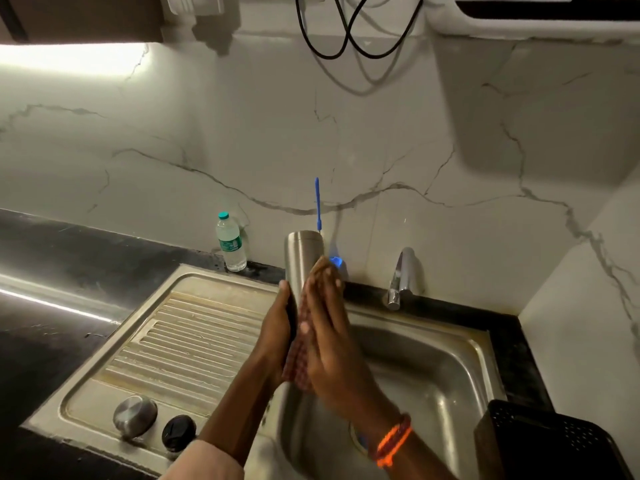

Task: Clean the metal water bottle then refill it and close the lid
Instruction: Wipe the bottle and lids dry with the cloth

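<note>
Your left hand (277, 327) gripping the metal bottle (303, 261) above the sink (450, 368), right hand (329, 327), fingers together, seemingly pressing a cloth (298, 365) against it.

The metal water bottle (302, 259) is a brushed steel cylinder, held roughly upright above the sink with its lower part hidden. Its two lid parts, a domed steel cap (135, 415) and a black inner stopper (178, 432), lie side by side on the drainboard.
</note>
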